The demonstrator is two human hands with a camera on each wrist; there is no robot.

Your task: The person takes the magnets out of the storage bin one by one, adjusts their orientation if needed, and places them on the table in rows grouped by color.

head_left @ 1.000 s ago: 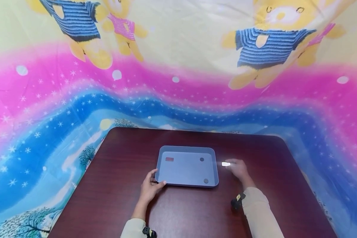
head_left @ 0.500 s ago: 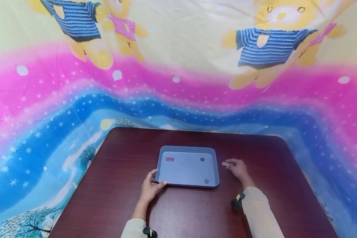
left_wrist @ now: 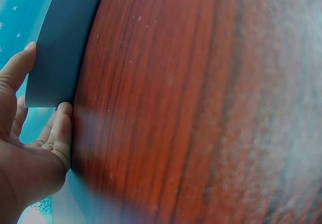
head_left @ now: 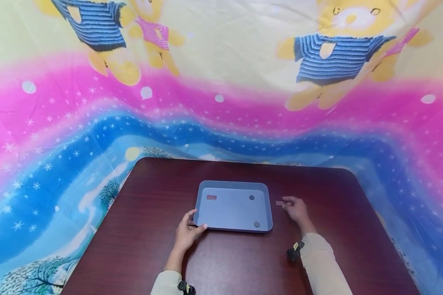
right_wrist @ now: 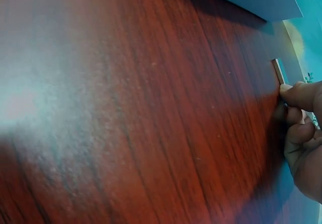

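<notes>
A shallow grey-blue tray (head_left: 225,226) stands on the table. At its near left corner my left hand (head_left: 186,234) holds it, thumb on the front side and fingers on the left side. Inside the tray lie a small reddish rectangle (head_left: 211,197) with a light edge and two dark round discs, one far disc (head_left: 252,198) and one near disc (head_left: 256,224). To the right of the tray, my right hand (head_left: 296,209) pinches a small thin rectangular piece (head_left: 279,203) between thumb and fingers. In the right wrist view, the rectangular piece (right_wrist: 278,71) shows a pale edge.
The dark red wooden table (head_left: 236,262) has rounded far corners. Behind it hangs a cloth (head_left: 221,114) printed with bears and snowflakes. Each wrist wears a small black camera, such as the right camera (head_left: 294,252).
The face of the rectangular piece in my right hand has gone from bright white glare to dull reddish-brown. My hands and the tray stay nearly where they were.
</notes>
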